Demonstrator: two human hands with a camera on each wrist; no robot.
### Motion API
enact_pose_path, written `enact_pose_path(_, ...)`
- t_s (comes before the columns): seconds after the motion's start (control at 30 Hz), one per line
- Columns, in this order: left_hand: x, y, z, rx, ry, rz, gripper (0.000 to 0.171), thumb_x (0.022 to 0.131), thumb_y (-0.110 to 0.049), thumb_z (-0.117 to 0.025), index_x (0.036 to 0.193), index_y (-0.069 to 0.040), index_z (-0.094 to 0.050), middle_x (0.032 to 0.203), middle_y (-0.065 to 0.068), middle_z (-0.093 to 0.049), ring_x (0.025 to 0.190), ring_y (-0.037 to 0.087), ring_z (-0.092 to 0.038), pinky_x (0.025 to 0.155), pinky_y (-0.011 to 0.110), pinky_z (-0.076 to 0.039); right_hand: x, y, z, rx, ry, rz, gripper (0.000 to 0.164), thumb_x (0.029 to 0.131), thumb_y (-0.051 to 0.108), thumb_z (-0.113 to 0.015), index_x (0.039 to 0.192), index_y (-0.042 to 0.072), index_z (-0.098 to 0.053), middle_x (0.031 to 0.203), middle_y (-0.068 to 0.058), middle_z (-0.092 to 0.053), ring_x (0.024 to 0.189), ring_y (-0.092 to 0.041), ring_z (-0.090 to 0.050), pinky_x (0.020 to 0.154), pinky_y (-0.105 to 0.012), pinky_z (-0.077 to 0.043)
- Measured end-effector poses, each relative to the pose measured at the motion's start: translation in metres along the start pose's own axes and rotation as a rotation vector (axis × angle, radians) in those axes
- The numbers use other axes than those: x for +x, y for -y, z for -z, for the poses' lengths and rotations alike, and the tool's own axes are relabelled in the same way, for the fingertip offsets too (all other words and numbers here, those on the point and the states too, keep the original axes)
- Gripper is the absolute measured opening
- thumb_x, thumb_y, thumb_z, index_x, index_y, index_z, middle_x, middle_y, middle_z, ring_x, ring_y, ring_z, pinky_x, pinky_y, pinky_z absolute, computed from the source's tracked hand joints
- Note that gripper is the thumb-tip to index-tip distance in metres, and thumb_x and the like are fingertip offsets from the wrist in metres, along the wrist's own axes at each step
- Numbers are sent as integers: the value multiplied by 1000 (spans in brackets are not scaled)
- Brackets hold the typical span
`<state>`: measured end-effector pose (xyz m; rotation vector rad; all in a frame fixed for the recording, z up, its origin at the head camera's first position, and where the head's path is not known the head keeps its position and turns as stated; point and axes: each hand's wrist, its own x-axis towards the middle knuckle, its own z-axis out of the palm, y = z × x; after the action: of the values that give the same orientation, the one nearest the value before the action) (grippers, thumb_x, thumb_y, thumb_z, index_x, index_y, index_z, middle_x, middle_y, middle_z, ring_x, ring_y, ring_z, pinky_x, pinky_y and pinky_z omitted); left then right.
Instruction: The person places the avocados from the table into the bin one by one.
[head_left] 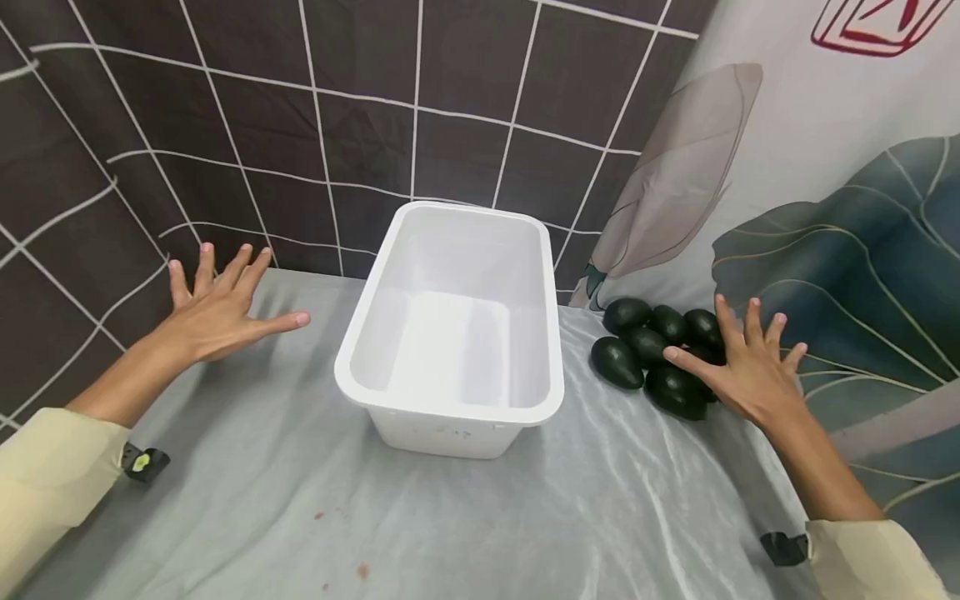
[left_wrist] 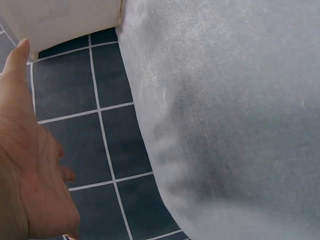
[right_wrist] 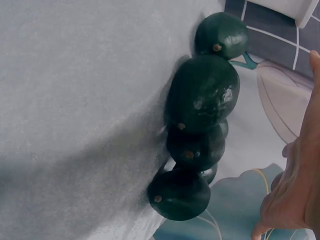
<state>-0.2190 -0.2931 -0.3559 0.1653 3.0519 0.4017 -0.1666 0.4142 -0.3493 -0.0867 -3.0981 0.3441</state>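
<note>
My left hand (head_left: pixel 217 312) hovers over the cloth left of a white plastic tub (head_left: pixel 450 433), its fingers spread and holding nothing. In the left wrist view the same hand (left_wrist: pixel 35 175) shows at the left edge, palm side visible. On the right, several dark green avocados (head_left: pixel 617 362) lie in a cluster on the cloth. My right hand (head_left: pixel 750 375) is held with spread fingers beside them, its thumb overlapping the pile in the head view. The right wrist view shows glossy avocados (right_wrist: pixel 205 95) with stem ends, and the right hand (right_wrist: pixel 295 185) apart from them.
A grey cloth (head_left: pixel 300 500) covers the table, with small reddish spots near the front. Behind stands a dark curtain (head_left: pixel 360 142) with a white grid, and to the right a white curtain (head_left: pixel 787 150) with leaf prints. The tub stands close to the back edge.
</note>
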Motion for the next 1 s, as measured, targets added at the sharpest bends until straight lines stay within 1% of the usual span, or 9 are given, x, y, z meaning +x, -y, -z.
enact_pose_path(0.17, 0, -1, -2, -6, -6, -8, 132, 95, -88, -60, 182, -13, 4, 188, 28, 9, 165, 58, 36, 125, 86, 28, 0, -1, -1, -3, -3, 7, 123, 101, 82, -58, 181, 23, 14, 181, -30, 30, 160, -73, 26, 118, -97, 15)
enact_pose_path(0.43, -1, -5, -3, -14, 9, -19, 131, 96, -88, -60, 182, -12, 5, 188, 26, 11, 166, 57, 34, 126, 84, 27, -5, 0, -4, 20, 0, 15, 126, 100, 81, -62, 182, 21, 12, 183, -27, 28, 162, -72, 21, 125, -92, 15)
enact_pose_path(0.57, 1, -11, -1, -26, -10, -32, 130, 97, -87, -60, 182, -12, 3, 189, 25, 7, 169, 58, 29, 128, 83, 24, -7, 1, -4, 36, 4, 29, 126, 99, 80, -64, 182, 20, 8, 184, -28, 25, 163, -72, 19, 129, -88, 13)
enact_pose_path(0.63, 1, -14, 1, -38, -35, -43, 127, 98, -86, -58, 183, -12, 2, 190, 26, 2, 170, 60, 25, 129, 83, 23, -7, 2, -4, 57, 10, 36, 125, 99, 78, -66, 183, 21, 7, 184, -26, 25, 164, -71, 19, 129, -88, 10)
enact_pose_path(0.67, 1, -16, 3, -46, -49, -48, 125, 99, -85, -58, 183, -12, 1, 190, 26, 0, 170, 60, 22, 130, 83, 22, -8, 2, -4, 65, 14, 37, 125, 99, 78, -67, 183, 21, 7, 185, -25, 25, 164, -70, 20, 129, -90, 7)
enact_pose_path(0.8, 1, -23, 10, -77, -99, -79, 120, 103, -82, -56, 183, -12, -1, 190, 24, -5, 172, 61, 15, 132, 82, 20, -10, 4, -4, 91, 30, 38, 126, 98, 75, -71, 183, 25, 7, 186, -21, 26, 166, -66, 20, 121, -97, -8)
enact_pose_path(0.87, 1, -27, 13, -87, -109, -94, 119, 103, -81, -55, 183, -12, -1, 190, 24, -6, 173, 59, 14, 133, 80, 19, -12, 5, -5, 90, 31, 39, 127, 97, 75, -73, 183, 25, 6, 186, -21, 24, 168, -66, 17, 118, -99, -13)
enact_pose_path(1.0, 0, -36, 18, -97, -119, -119, 118, 103, -81, -56, 183, -12, -3, 190, 25, -9, 175, 54, 13, 136, 76, 18, -13, 5, -7, 101, 19, 38, 127, 95, 75, -75, 184, 19, -3, 188, -22, 17, 171, -64, 6, 117, -98, -18)
